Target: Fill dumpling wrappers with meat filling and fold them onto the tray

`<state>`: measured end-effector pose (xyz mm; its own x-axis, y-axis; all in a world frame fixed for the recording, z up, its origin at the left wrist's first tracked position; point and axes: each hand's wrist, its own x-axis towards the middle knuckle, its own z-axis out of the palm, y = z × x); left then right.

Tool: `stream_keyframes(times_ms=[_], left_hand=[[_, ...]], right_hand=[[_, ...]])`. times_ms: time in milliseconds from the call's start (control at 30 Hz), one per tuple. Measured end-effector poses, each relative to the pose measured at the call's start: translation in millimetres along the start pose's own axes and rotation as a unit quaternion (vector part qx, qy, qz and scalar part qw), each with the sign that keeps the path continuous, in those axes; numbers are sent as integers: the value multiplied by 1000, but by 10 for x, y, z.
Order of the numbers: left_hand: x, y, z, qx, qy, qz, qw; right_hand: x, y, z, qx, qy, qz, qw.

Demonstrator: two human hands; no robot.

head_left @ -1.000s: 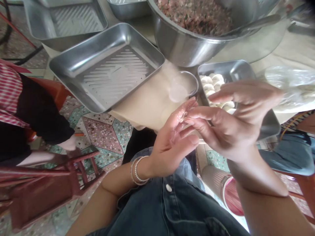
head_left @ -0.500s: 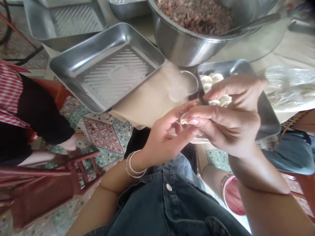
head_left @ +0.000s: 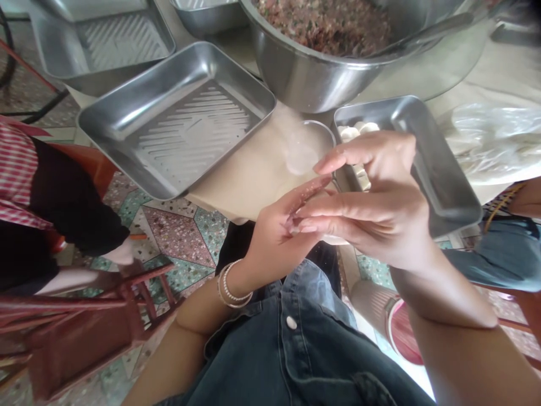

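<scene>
Pressed between my two hands in front of the table edge is a dumpling (head_left: 295,229), only a pale sliver of its dough showing. My left hand (head_left: 270,231), with bracelets on the wrist, cups it from the left. From the right, my right hand (head_left: 384,208) pinches the dough with its fingers, which cover most of it. Behind my right hand, a metal tray (head_left: 439,163) holds several finished dumplings (head_left: 359,129), partly hidden. A small clear round dish (head_left: 301,155) sits just beyond my fingertips.
A big steel bowl (head_left: 313,84) holds minced filling (head_left: 325,28) and a long utensil. Left of it lies a ridged metal tray (head_left: 194,135), with another tray (head_left: 114,45) farther back. Plastic bags (head_left: 494,141) lie at right. A bin (head_left: 380,310) and other people flank me.
My right hand has shifted left and closer into my left palm, its fingers sliding along the dough. More of the dumpling is covered, and more of the right-hand tray is uncovered.
</scene>
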<state>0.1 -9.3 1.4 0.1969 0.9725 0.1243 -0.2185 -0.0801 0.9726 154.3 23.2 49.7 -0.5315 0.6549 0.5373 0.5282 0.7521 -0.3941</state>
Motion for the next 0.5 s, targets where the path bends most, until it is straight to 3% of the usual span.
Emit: stream_keyframes(times_ms=[333, 433, 500], left_hand=[[22, -38, -49, 98, 6, 66, 993], [18, -33, -44, 31, 37, 48, 998], [17, -12, -32, -10, 50, 39, 998]], right_hand=[[-19, -58, 104, 23, 43, -7, 999], [-62, -114, 98, 30, 59, 38, 997], [-137, -167, 136, 44, 80, 107, 990]])
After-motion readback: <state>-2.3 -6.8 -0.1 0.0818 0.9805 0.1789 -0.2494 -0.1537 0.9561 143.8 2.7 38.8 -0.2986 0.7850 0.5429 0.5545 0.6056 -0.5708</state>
